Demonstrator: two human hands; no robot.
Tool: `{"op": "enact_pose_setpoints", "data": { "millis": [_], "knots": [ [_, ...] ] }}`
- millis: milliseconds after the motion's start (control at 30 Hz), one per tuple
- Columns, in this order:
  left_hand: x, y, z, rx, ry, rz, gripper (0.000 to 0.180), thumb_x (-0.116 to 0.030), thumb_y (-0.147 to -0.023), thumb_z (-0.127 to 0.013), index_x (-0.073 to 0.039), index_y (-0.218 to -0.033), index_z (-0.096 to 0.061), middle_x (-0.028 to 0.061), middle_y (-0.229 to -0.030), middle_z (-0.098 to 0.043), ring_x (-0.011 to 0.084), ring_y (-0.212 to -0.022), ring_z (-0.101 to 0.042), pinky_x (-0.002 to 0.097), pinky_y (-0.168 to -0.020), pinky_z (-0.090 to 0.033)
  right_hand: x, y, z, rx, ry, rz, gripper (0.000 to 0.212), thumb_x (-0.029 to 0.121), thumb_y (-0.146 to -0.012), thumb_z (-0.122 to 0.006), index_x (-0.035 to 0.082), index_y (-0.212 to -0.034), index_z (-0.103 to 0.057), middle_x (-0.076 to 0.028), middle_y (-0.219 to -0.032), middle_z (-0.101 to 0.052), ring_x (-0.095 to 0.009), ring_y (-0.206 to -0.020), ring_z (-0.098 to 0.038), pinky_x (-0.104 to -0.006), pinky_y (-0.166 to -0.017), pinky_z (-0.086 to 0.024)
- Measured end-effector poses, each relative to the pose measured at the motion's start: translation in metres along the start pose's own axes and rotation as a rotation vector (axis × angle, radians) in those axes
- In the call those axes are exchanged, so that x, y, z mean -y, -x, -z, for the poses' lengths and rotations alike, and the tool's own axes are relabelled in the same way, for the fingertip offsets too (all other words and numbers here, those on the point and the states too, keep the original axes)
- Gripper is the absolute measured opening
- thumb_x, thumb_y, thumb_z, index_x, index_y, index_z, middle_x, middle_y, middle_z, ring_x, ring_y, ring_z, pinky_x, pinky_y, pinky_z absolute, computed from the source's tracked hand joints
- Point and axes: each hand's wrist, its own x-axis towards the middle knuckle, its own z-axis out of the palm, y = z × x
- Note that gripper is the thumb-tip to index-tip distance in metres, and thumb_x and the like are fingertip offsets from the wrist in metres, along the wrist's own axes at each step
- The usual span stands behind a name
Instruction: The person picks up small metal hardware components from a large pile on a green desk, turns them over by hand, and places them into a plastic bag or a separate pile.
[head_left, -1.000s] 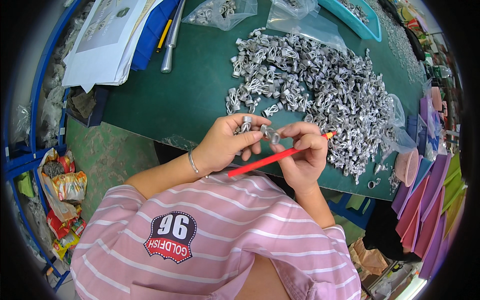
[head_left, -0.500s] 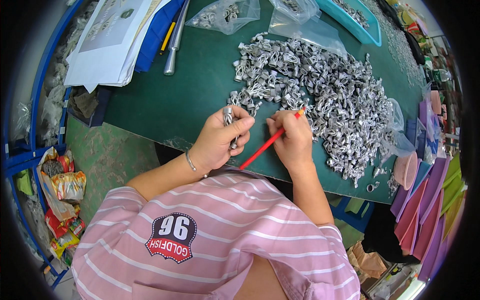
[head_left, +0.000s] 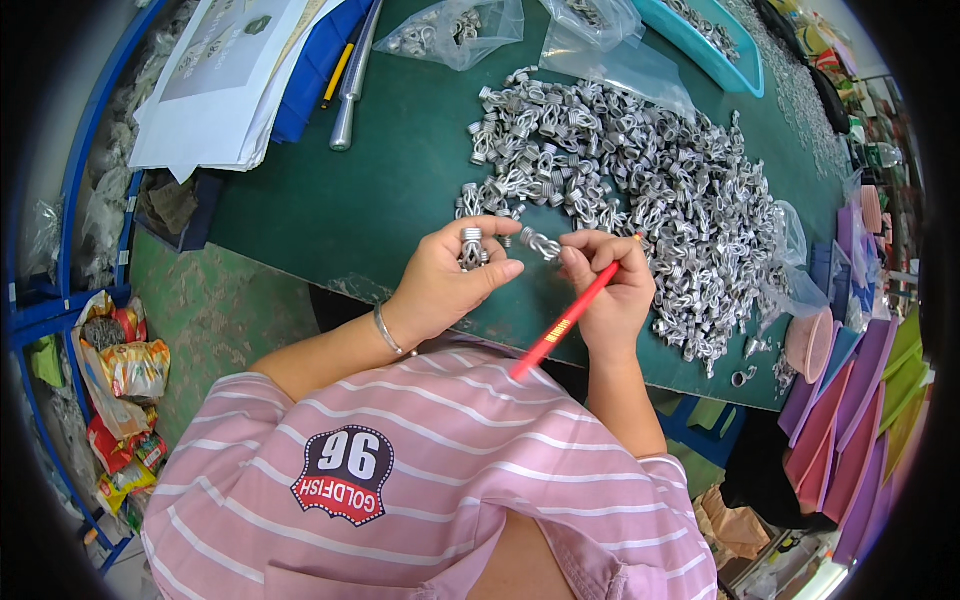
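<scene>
My left hand (head_left: 438,278) is curled around silver metal pieces (head_left: 472,248), each with looped strands and a ribbed end. In my right hand (head_left: 617,303), thumb and finger pinch another silver metal piece (head_left: 540,244), held just right of the left fingertips. A red pencil-like stick (head_left: 563,328) is also gripped in the right hand, slanting down toward my shirt. Beyond both hands, a large heap of the same looped silver pieces (head_left: 690,220) lies on the green tabletop (head_left: 330,215).
Clear plastic bags (head_left: 455,35) with silver pieces and a turquoise tray (head_left: 745,75) stand at the back. Papers (head_left: 205,120), a blue bin (head_left: 305,90), a yellow pencil (head_left: 338,75) and a tapered metal rod (head_left: 347,110) lie back left. A pink cup (head_left: 808,340) stands right.
My right hand has come away from the heap's edge with a silver piece pinched in it, turning the red stick. My left fingers have loosened, showing more of the pieces inside.
</scene>
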Motion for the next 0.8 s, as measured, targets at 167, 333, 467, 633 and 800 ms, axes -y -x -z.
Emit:
{"op": "enact_pose_setpoints", "data": {
  "millis": [167,333,467,633,800],
  "knots": [
    [-0.006,0.005,-0.002,0.034,-0.243,-0.036,0.020,-0.003,-0.078,-0.067,0.000,-0.096,-0.059,0.0008,-0.077,-0.055,0.0037,-0.057,-0.048,0.0175,-0.048,-0.036,-0.009,0.008,0.001,0.187,-0.469,-0.112,0.025,-0.012,-0.076,-0.060,0.006,-0.077,-0.043,-0.014,-0.093,-0.058,-0.019,-0.081,-0.060,-0.0300,-0.074,-0.052],
    [-0.005,0.005,-0.003,0.122,-0.362,-0.345,0.021,-0.005,-0.077,-0.068,0.000,-0.096,-0.061,0.0020,-0.081,-0.058,0.0070,-0.071,-0.051,0.0203,-0.064,-0.041,-0.015,0.010,0.001,0.223,-0.496,-0.024,0.031,-0.016,-0.072,-0.061,0.006,-0.081,-0.041,-0.012,-0.095,-0.055,-0.021,-0.091,-0.058,-0.0326,-0.082,-0.049],
    [-0.001,0.002,0.000,0.085,-0.408,-0.417,0.021,-0.006,-0.080,-0.064,0.000,-0.100,-0.061,0.0031,-0.080,-0.059,0.0065,-0.065,-0.050,0.0196,-0.058,-0.040,-0.012,0.010,0.001,0.169,-0.303,0.191,0.037,-0.017,-0.069,-0.063,0.006,-0.085,-0.039,-0.013,-0.103,-0.050,-0.020,-0.095,-0.056,-0.0325,-0.084,-0.049],
    [-0.003,0.005,-0.004,0.069,0.018,0.047,0.025,-0.009,-0.087,-0.056,0.004,-0.108,-0.056,0.0059,-0.077,-0.060,0.0046,-0.051,-0.043,0.0182,-0.042,-0.033,0.006,0.014,-0.005,0.134,-0.129,0.362,0.039,-0.015,-0.068,-0.065,0.006,-0.086,-0.037,-0.017,-0.108,-0.048,-0.017,-0.093,-0.057,-0.0281,-0.083,-0.050],
    [0.001,0.011,-0.002,0.138,0.474,0.232,0.031,-0.011,-0.086,-0.049,0.005,-0.113,-0.051,0.0144,-0.088,-0.061,0.0170,-0.065,-0.059,0.0224,-0.045,-0.046,0.012,0.014,-0.012,0.273,-0.207,0.412,0.033,-0.009,-0.073,-0.065,0.005,-0.084,-0.038,-0.020,-0.098,-0.054,-0.018,-0.083,-0.060,-0.0281,-0.070,-0.052]
  ]
}}
